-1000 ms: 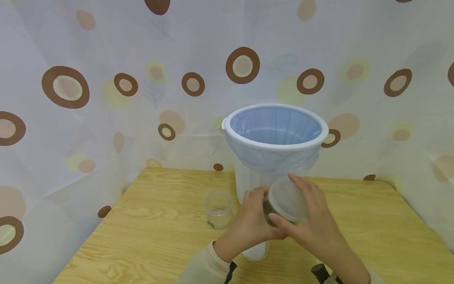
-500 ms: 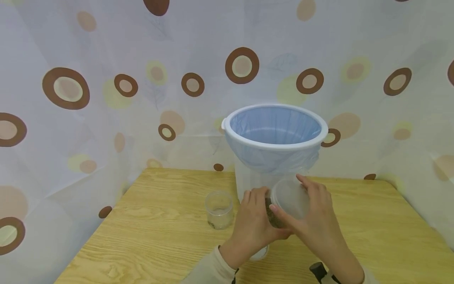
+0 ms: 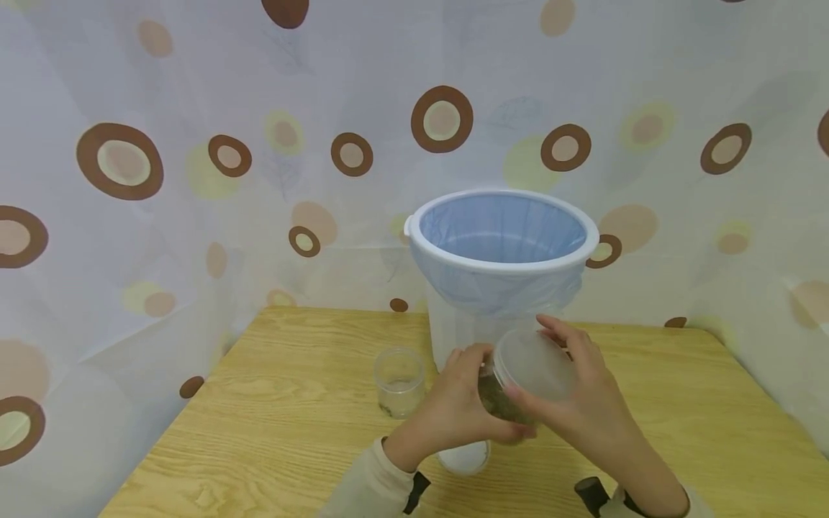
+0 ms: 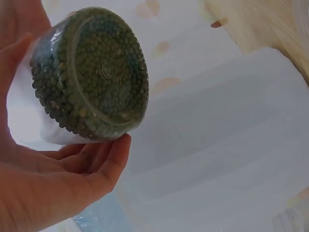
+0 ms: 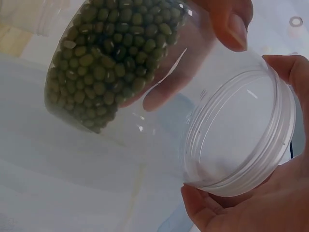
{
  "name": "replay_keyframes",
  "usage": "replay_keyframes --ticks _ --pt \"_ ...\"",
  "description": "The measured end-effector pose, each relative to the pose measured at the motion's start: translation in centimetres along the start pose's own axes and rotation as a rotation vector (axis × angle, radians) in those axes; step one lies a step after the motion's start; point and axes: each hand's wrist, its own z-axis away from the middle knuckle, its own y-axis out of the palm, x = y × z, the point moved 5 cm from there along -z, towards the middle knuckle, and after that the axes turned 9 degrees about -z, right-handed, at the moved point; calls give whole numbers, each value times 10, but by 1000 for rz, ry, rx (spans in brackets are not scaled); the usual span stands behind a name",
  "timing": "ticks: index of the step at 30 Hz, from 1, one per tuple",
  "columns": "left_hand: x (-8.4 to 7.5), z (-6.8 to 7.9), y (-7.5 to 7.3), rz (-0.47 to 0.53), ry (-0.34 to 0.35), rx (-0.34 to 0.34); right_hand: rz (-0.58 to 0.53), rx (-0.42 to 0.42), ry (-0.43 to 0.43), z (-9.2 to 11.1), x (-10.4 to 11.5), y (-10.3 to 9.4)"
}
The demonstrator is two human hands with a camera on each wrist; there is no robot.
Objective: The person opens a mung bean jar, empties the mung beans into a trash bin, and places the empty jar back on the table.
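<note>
My left hand point(image 3: 456, 406) grips a clear plastic jar point(image 3: 497, 397), tilted, with green mung beans point(image 4: 104, 72) in its lower part. My right hand point(image 3: 592, 410) holds the rim of the translucent screw lid point(image 3: 536, 363) between thumb and fingers. The lid sits at the jar's mouth; whether its thread is engaged, I cannot tell. In the right wrist view, the beans point(image 5: 113, 53) slope to one side inside the jar, and the lid point(image 5: 236, 135) tilts with it. Both hands are above the table, in front of the bin.
A white bin point(image 3: 447, 327) lined with a blue bag point(image 3: 505, 288) stands behind the hands. Left of them, a second clear jar point(image 3: 399, 388) without a lid has a few dark bits near its base. A pale round lid point(image 3: 465, 458) lies on the wooden table point(image 3: 291, 403).
My right hand has turned slightly about the lid and shifted a little to the right. The jar tilts more, exposing more beans. The bin and second jar have stayed put.
</note>
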Motion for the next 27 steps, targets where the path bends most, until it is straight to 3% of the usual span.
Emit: replay_keyframes --ticks 6,11,14,16,18,23,25,27 --pt "1 -1 0 85 -1 96 -6 27 -89 2 3 -4" --pt "2 -1 -2 123 -35 174 -27 99 -148 2 3 -7" --pt "2 0 -2 127 -54 171 -35 138 -138 2 3 -7" --pt "1 0 -1 103 -51 131 -26 142 -97 1 1 -7" --pt "-1 1 1 16 -35 55 0 131 -20 1 -2 -7" --pt "-7 3 6 -390 47 -182 102 108 157 -1 -9 -2" --pt "-9 3 8 -496 76 -244 124 107 168 -2 -9 0" --pt "-9 4 9 -529 90 -267 126 113 167 -3 -9 0"
